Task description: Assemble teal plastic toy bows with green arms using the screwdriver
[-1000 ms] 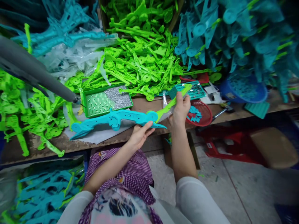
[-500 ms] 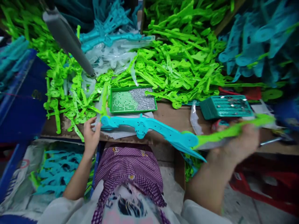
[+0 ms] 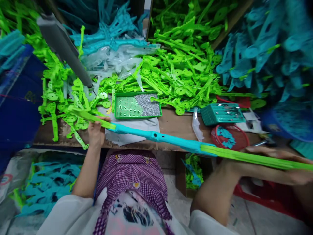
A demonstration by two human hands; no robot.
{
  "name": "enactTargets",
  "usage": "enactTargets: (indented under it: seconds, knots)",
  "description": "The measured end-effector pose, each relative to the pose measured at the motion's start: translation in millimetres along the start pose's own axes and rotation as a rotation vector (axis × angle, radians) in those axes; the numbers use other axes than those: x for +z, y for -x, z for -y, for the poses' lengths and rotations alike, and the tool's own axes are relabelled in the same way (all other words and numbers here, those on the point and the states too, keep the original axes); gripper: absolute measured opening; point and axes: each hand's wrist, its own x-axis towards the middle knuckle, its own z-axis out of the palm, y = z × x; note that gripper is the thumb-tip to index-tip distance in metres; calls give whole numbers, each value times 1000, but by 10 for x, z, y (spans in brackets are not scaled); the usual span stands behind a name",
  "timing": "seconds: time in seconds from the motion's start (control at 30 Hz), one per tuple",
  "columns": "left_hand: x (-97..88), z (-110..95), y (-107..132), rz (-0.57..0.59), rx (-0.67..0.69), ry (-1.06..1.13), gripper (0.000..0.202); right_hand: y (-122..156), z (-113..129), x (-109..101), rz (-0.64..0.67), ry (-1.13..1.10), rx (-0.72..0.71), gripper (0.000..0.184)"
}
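Note:
A long jointed plastic piece [image 3: 156, 136], blue in the middle with a bright green arm at each end, stretches across in front of me above the table edge. My left hand [image 3: 96, 133] has its fingers closed on the left green arm [image 3: 104, 122]. On the far side, my right hand [image 3: 276, 164] grips the right green arm [image 3: 246, 156], slightly blurred, thumb and fingers along its sides. The blue middle is edge-on, tilted down to the right. Behind it sits a green tray [image 3: 126, 117] of small metal screws [image 3: 148, 103].
A grey electric screwdriver [image 3: 66, 49] hangs at the upper left. Green plastic parts [image 3: 181, 71] are heaped behind the tray. Teal stacked trays [image 3: 221, 114] and a red basket [image 3: 230, 138] with blue pieces stand right. A blue bin [image 3: 19, 94] is at left.
The right hand has moved outward to the right with its green arm. The piece has rolled edge-on and straightened; the left green arm now points left, and my left hand has closed on it.

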Motion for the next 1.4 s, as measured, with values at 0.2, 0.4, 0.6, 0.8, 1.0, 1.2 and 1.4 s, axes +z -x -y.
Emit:
enactTargets:
  seconds: [0.2, 0.4, 0.6, 0.8, 1.0, 1.2, 1.4]
  knots:
    - [-347, -171, 78, -323, 78, 116, 58, 515, -403, 24, 307, -155, -25, 40]
    - [-676, -184, 136, -356, -71, 102, 50, 817, -687, 224, 325, -11, 44, 32]
    - [-825, -213, 151, -276, -90, -36, 44, 826, -516, 128, 283, 164, -70, 13]
    - [-766, -278, 269, -203, -10, -47, 37, 2049, 47, -785, 1084, 292, 112, 12]
    - [-638, -321, 451, -187, 74, -91, 35, 3434, -97, -433, 1800, -69, 1022, 56]
    - [-678, -318, 451, -209, 140, -154, 31, 3588, -179, -217, 1757, -152, 1137, 57]
    - [-570, -287, 325, -252, 324, -163, 27, 3603, -30, -133, 1733, -171, 946, 50]
